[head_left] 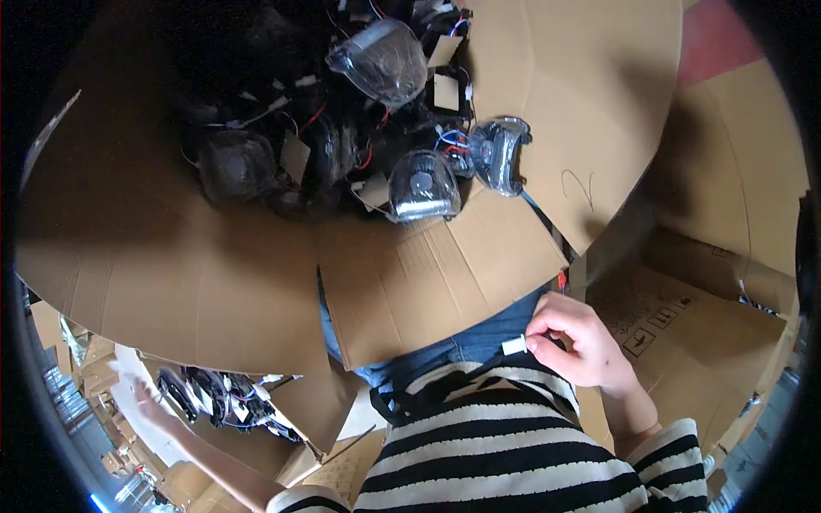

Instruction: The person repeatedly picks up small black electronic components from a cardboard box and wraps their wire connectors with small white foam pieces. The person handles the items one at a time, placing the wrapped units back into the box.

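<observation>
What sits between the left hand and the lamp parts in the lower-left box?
Nothing visible. The left hand reaches out beside the lower-left box, and the dark lamp parts lie uncovered just right of its fingers. Contact cannot be told.

Big open brown cardboard box (256, 282) fills the far centre and left, flaps folded out; one wide flap (581, 111) spreads far right with a pen scribble on it. Inside the box, small tan paper tags (445, 91) hang off the dark lamp parts, roughly square, several scattered. Second brown carton (684, 333) sits at right, near side, with black printed handling symbols on its top face. Another open brown carton (316, 410) lies lower left, holding more dark parts. Far lower left, a stack of small brown boxes (94, 359), blurred by the rim. No screens or signs visible.
</observation>
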`<control>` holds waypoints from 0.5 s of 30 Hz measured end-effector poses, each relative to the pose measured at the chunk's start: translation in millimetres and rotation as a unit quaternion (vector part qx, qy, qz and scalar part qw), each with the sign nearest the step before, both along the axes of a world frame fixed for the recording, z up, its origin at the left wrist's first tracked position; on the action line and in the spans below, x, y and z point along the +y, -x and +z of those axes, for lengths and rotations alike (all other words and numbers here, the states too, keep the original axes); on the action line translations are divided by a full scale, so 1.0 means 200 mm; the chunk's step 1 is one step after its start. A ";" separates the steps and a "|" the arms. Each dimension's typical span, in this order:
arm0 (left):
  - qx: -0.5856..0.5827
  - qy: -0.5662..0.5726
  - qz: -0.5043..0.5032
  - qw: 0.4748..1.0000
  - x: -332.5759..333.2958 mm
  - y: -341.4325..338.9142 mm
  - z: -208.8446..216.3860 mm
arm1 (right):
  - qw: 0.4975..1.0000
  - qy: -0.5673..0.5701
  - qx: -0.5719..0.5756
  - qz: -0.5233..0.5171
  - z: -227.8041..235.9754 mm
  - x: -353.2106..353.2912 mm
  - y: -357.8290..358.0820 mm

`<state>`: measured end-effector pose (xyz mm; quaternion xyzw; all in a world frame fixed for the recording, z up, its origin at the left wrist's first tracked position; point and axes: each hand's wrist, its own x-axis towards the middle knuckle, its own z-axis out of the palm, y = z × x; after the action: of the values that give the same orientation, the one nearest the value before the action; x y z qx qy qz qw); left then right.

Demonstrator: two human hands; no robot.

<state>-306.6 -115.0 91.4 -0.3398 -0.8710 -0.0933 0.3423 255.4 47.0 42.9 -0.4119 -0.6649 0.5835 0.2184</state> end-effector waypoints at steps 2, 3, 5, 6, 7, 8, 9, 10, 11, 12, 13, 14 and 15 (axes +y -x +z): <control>0.030 -0.019 -0.004 0.999 0.03 -0.18 -0.07 | 1.000 -0.011 -0.005 0.004 -0.02 -0.02 0.00; 0.010 -0.057 -0.044 0.997 0.07 -0.34 -0.10 | 1.000 -0.014 -0.010 0.009 -0.02 -0.01 0.01; -0.255 -0.188 -0.176 0.932 0.23 -0.72 -0.15 | 1.000 -0.007 -0.014 0.009 -0.02 0.00 0.03; -0.338 -0.083 -0.186 0.919 0.28 -0.79 -0.18 | 1.000 -0.003 -0.017 0.011 -0.02 0.00 0.04; -0.338 -0.050 -0.253 0.905 0.53 -0.95 -0.22 | 1.000 -0.010 -0.026 0.012 -0.03 0.00 0.03; -0.333 -0.015 -0.317 0.888 0.78 -1.13 -0.22 | 0.999 -0.015 -0.027 0.014 -0.04 0.00 0.02; -0.372 0.026 -0.334 0.866 0.98 -1.19 -0.24 | 0.999 -0.021 -0.024 0.018 -0.05 0.00 0.01; -0.329 0.054 -0.356 0.873 1.14 -1.16 -0.32 | 0.999 -0.024 -0.019 0.027 -0.02 0.00 0.02; -0.181 0.059 -0.390 0.901 1.26 -1.07 -0.42 | 0.999 -0.025 -0.019 0.033 0.01 0.00 0.04; -0.175 0.111 -0.356 0.911 1.36 -1.03 -0.48 | 0.999 -0.033 -0.015 0.036 0.01 -0.01 0.05; -0.175 0.158 -0.326 0.916 1.47 -1.01 -0.55 | 0.998 -0.043 -0.019 0.034 0.02 -0.02 0.05; -0.200 0.207 -0.278 0.916 1.53 -0.95 -0.66 | 0.998 -0.028 -0.031 0.037 0.02 -0.03 0.05; -0.224 0.253 -0.232 0.912 1.60 -0.93 -0.73 | 0.998 -0.040 -0.030 0.037 0.01 -0.04 0.05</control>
<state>-120.7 205.6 -55.0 -0.5777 -0.8159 -0.0206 0.0095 245.5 39.5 44.1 -0.3954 -0.7088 0.5517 0.1923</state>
